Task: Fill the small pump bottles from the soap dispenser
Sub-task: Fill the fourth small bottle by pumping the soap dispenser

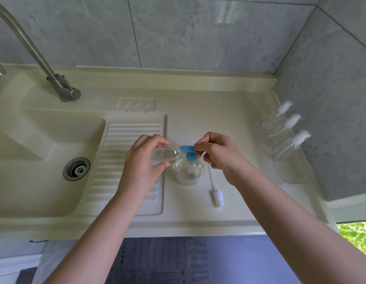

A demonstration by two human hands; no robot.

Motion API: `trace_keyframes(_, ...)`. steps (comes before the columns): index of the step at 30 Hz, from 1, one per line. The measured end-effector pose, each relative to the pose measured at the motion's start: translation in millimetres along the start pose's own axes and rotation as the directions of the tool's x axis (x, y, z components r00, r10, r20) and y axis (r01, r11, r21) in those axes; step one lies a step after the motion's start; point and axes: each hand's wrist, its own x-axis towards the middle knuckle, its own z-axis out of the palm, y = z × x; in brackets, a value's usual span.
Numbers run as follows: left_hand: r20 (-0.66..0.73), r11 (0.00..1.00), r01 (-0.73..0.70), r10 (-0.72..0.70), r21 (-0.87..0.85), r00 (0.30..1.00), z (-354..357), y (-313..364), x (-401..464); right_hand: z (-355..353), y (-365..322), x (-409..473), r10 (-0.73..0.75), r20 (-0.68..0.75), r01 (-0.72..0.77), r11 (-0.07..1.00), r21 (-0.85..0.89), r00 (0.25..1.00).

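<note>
A small clear plastic bottle (164, 155) with no top on lies on its side in the air, just above the cream counter (188, 111). The left hand (144, 158) grips it, fingers curled round its body. There is some clear liquid inside it. Its open mouth meets the blue spout (186, 149) of a round clear soap dispenser (189, 171). The dispenser stands on the counter beside the ribbed draining board (128, 140). It has a little clear soap in the bottom. The right hand (221, 153) presses on the blue pump top with curled fingers and thumb.

A white pump top with a long thin tube (216, 190) lies flat on the counter, just to the right of the dispenser.

Three more small clear bottles with white pump tops (280, 130) lean in a row at the right wall. I cannot tell what is in them.

To the left are the cream sink (40, 152) with its metal drain (76, 168) and a grey metal tap (55, 80).
</note>
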Motion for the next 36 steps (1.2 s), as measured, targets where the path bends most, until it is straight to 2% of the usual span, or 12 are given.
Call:
trace_keyframes(18,0.002,1.0,0.002,-0.002,0.012,1.0,-1.5,0.2,-0.6,1.2,0.0,-0.9,0.003,0.004,-0.003,1.0,0.006,1.0)
trace_keyframes(23,-0.004,1.0,0.0,0.0,-0.004,1.0,-1.7,1.7,-1.4,-3.1,-1.5,0.8,0.044,0.022,-0.044,0.999,0.008,0.999)
trace_keyframes(36,-0.012,1.0,-0.009,0.009,0.009,1.0,-3.1,3.4,0.0,-0.4,1.0,0.5,-0.008,-0.013,0.008,0.999,0.037,1.0)
